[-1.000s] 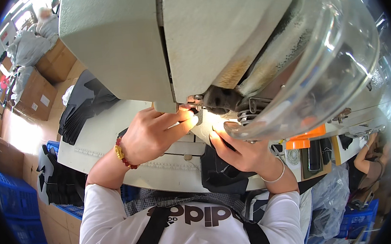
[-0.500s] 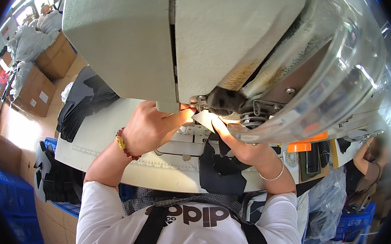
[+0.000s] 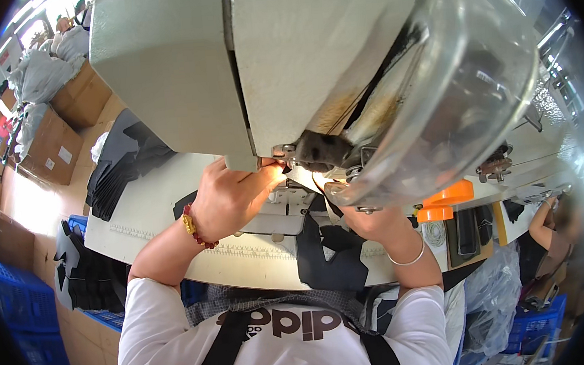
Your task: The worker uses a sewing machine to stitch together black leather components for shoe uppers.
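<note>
We judge the work to be partway through one piece: the flat black sheet with angular cut-outs (image 3: 315, 253) seems to be at the stitching point below the pale grey metal sewing-machine head (image 3: 167, 75), but glare and fingers hide any seam from us. What remains, we would guess, is the rest of its edge. At the far left we see a fanned stack of black cut sheets (image 3: 122, 165); whether these are finished or waiting, we cannot tell.

The black sheet lies on the white table (image 3: 146, 197), its broad part toward the near edge and a narrow strip running far toward the light, between the hands. Our left hand (image 3: 228, 194) is left of that strip, fingertips drawn together by the needle area; what they pinch is unclear. Our right hand (image 3: 375, 222) is just right of the sheet, its fingers mostly behind the clear curved plastic guard (image 3: 464, 107), so we cannot tell its grip.
</note>
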Demonstrator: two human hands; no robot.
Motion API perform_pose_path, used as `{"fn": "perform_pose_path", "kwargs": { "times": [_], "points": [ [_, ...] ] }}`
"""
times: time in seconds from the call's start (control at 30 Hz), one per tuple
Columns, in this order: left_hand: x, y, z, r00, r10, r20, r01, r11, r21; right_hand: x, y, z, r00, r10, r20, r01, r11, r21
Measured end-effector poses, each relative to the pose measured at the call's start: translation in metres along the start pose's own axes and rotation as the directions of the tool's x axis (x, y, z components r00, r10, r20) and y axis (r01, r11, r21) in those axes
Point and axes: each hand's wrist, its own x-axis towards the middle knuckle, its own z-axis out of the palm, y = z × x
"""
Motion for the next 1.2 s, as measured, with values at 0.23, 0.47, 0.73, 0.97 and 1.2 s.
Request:
{"fn": "perform_pose_path", "kwargs": {
  "times": [0.23,0.47,0.73,0.97,1.2],
  "points": [
    [0.015,0.034,-0.026,0.989,0.131,0.063,-0.143,0.961,0.238,0.031,-0.006,-0.011,1.0,0.008,-0.03,-0.008,1.0,-0.02],
    [0.044,0.036,-0.047,0.991,-0.049,0.127,0.038,0.996,0.085,0.042,-0.023,-0.046,0.98,0.123,0.154,-0.099,0.983,-0.157],
    [0.079,-0.026,-0.052,0.924,0.185,0.336,-0.223,0.971,0.08,0.037,-0.01,-0.032,0.934,0.351,0.063,-0.31,0.886,-0.346],
    [0.077,-0.071,-0.063,0.993,0.018,-0.113,-0.025,0.998,-0.06,0.016,-0.013,-0.031,0.875,0.469,0.122,-0.362,0.799,-0.48],
    [-0.009,-0.086,-0.181,0.845,-0.283,-0.453,0.422,0.874,0.24,-0.043,-0.033,-0.034,0.802,0.541,0.253,-0.495,0.839,-0.226]
  ]
}}
